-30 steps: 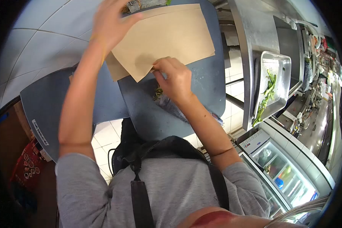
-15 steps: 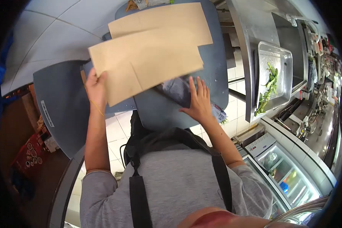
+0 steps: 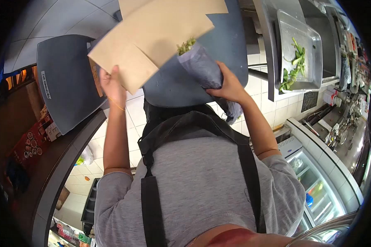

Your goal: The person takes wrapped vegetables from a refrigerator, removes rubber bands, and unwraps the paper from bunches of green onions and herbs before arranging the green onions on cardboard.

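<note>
My left hand [image 3: 113, 85] grips the lower left edge of a brown paper sheet [image 3: 152, 37], thumb on top. That sheet is tilted and overlaps another brown sheet [image 3: 212, 5] at the back of the grey table [image 3: 169, 88]. My right hand [image 3: 228, 84] is wrapped round a bundle [image 3: 200, 66] in dark greyish wrapping, with green leafy tips showing at its upper left end. The bundle is just right of the paper. A second wrapped bundle [image 3: 233, 110] shows below my right hand, partly hidden.
A metal tray [image 3: 313, 61] with green stalks [image 3: 297, 66] stands on the steel counter at right, beside a sink. A grey chair [image 3: 66, 78] is at left. A glass-topped fridge [image 3: 317, 185] is at lower right.
My right hand has closed round the wrapped bundle and lifted it. My left hand has shifted the brown sheet further left, after taking hold of it earlier. The view has also shifted.
</note>
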The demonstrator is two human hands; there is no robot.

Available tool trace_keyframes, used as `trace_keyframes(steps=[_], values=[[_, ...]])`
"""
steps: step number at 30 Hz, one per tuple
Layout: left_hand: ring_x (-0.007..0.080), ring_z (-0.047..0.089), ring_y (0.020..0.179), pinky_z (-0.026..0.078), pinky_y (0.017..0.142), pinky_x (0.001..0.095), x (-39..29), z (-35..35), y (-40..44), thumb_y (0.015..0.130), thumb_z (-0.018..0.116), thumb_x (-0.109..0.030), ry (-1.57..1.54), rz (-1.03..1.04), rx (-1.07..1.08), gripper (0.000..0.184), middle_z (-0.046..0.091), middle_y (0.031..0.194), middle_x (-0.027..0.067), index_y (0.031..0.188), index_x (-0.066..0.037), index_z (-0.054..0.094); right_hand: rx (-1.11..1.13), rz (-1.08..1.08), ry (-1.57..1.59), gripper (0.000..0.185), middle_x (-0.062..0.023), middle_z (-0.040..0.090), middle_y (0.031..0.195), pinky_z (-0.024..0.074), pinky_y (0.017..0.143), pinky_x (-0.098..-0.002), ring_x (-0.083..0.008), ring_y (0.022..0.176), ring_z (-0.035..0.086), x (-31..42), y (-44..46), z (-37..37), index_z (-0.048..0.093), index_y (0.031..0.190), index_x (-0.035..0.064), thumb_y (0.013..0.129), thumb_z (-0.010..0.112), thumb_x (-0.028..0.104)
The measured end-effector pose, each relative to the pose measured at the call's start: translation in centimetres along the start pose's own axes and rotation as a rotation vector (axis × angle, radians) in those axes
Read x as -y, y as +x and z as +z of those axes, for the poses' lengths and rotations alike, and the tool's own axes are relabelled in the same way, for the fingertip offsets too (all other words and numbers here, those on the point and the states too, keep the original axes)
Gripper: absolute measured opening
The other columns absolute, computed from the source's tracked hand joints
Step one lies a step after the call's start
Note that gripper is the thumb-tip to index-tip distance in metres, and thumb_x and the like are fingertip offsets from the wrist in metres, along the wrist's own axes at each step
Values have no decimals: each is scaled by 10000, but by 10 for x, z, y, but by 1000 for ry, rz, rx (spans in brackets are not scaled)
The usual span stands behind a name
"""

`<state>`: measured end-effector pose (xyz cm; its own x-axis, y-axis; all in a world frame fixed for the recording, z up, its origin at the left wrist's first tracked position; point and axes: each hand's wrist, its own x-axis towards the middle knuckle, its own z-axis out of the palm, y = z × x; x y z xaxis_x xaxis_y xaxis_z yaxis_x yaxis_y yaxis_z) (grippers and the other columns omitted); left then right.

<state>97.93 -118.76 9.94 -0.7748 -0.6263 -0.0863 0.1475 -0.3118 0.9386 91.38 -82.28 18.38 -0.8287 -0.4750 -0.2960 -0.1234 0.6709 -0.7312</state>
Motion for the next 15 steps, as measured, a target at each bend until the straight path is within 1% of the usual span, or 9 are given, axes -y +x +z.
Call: trace_keyframes(steps=[1,3,4,5,8,11,12,15], values=[[189,637,1086,503,970,339,11,3,-20,979,563,23,-22,-48,36,315,645,1239,124,1291,10,526,16,-12,44,949,-237,553,1330,431,1048,-393,-356,1260,547,2,-7,-9,403,1431,5,629,876,186],[163,614,1100,487,975,323,36,15,-59,978,594,-25,-29,-155,56,348,632,1246,111,1313,12,504,45,-41,131,965,-236,551,1341,418,1053,-371,-320,1264,551,4,-15,-25,391,1449,5,637,880,185],[168,609,1105,480,986,331,44,27,-81,978,590,-27,-111,-176,70,372,628,1245,108,1331,11,479,62,-15,150,972,-218,549,1356,404,1061,-364,-289,1260,547,11,-18,-34,389,1458,4,646,891,185],[173,605,1109,473,997,340,52,36,-100,977,586,-28,-194,-196,83,396,624,1244,106,1349,10,454,67,-44,206,976,-213,546,1361,399,1066,-366,-293,1261,544,9,-17,-37,384,1460,2,649,893,187],[199,576,1163,453,1025,355,68,37,-137,957,600,-12,-81,-342,90,476,596,1281,120,1388,12,400,94,-160,399,985,-194,531,1370,381,1079,-365,-294,1267,523,9,-1,-42,359,1469,-5,673,900,207],[224,510,1252,428,1049,366,61,26,-152,914,654,-9,111,-294,52,593,513,1374,144,1430,18,364,195,-46,484,976,-185,540,1340,382,1073,-352,-263,1253,521,14,20,-41,345,1470,-13,696,892,218],[251,444,1321,407,1071,390,59,16,-154,870,718,-26,348,-343,-45,739,421,1453,169,1485,7,310,211,-33,494,979,-168,502,1403,342,1109,-337,-230,1287,495,19,24,-41,355,1483,-23,686,878,197],[279,410,1351,386,1095,417,17,26,-150,854,753,-59,808,92,35,823,377,1483,181,1519,-11,270,270,-19,587,950,-184,529,1383,372,1093,-336,-230,1263,519,33,30,-36,373,1471,-67,714,855,246]])
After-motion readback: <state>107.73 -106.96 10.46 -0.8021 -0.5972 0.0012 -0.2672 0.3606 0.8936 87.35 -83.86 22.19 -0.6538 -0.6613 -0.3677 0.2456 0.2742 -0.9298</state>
